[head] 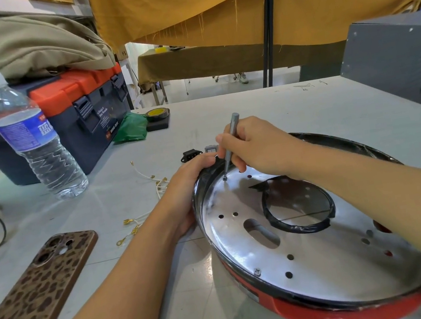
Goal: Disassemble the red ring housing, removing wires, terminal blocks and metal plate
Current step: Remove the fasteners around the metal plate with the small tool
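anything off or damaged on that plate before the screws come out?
Black tape ring around the metal plate's round cutout is ragged, ends peeling loose at upper left and right. Nothing else stands out.

Both bare forearms reach forward from the near edge. The left hand [192, 173] lies palm-in, its grip curled over the housing [322, 309] rim at the far left: fingers hooked over the rim's top, palm and heel pressed against the outer wall just below. The right forearm crosses diagonally from the lower right, above the plate [242, 236], wrist slightly raised. The right hand [253, 144] pinches a slim grey screwdriver [231, 140] between thumb and fingers, pen-fashion, the shaft tilted and the tip just below its grip on a screw [225, 178], close beside the left fingertips.
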Motion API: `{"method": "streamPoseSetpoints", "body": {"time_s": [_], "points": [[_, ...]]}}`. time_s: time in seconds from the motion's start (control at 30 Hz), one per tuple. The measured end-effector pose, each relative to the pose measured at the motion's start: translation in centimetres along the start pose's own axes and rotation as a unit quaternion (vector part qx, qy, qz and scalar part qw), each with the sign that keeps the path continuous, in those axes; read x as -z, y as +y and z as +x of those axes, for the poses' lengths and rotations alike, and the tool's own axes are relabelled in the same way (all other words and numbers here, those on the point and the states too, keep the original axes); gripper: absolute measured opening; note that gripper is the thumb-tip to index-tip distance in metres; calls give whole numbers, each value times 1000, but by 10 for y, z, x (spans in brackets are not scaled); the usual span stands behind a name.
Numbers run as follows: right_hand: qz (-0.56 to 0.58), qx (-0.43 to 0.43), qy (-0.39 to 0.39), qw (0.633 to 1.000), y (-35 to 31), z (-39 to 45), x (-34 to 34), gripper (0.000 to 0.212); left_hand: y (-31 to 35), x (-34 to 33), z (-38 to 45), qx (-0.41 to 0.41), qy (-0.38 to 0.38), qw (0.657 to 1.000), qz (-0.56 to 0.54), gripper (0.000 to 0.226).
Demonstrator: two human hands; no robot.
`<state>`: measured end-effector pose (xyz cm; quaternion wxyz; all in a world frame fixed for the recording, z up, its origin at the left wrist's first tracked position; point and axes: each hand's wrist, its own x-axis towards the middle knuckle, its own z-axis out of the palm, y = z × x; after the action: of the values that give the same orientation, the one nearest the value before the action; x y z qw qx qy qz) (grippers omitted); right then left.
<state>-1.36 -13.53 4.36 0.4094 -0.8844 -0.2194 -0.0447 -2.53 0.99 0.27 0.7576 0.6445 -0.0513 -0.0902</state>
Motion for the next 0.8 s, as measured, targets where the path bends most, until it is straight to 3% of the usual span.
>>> {"method": "streamPoseSetpoints", "body": {"time_s": [0.33, 0.43, 0.5, 0.63, 0.8], "points": [[-25, -6, -43, 999, -7, -3, 6, 31, 7, -3, 6, 11, -53, 998, 35, 42], [-19, -17, -53, 998, -6, -2, 8, 31, 4, -2, 3, 9, -35, 999, 15, 42], [-4, -21, -50, 999, -5, -2, 9, 27, 4, -5, 3, 17, -3, 1000, -17, 44], [97, -26, -34, 994, -1, -3, 12, 14, -2, 0, 1, 3, -12, 999, -40, 47], [84, -15, -12, 996, -1, -2, 9, 22, -2, 0, -1, -5, -28, 999, -31, 44]]}}
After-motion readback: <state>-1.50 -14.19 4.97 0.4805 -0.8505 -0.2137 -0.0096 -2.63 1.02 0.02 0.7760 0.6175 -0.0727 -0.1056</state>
